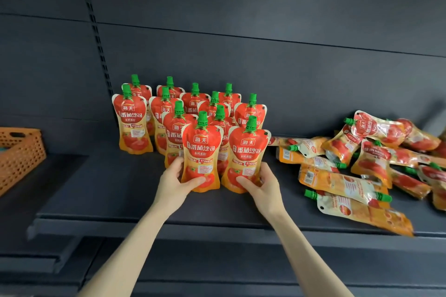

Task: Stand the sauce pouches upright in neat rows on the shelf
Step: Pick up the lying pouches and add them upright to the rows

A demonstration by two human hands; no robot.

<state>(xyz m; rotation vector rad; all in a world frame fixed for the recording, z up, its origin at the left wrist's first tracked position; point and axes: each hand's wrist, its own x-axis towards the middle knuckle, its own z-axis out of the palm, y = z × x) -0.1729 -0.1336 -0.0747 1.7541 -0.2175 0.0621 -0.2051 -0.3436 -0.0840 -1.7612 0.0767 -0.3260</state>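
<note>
At centre frame, on the shelf (120, 188), my left grip (177, 182) clasps one upright sauce pouch (201, 149) and my right grip (261, 184) clasps a second pouch (246, 154), just below the standing rows (178, 113). I judge a careless release could topple them into those rows, since soft bases wobble.

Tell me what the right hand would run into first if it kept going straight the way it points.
The right hand grips the front right pouch. Pushed deeper, that pair would probably meet the upright pouch standing behind first, though the gap between them is hard to judge.
</note>
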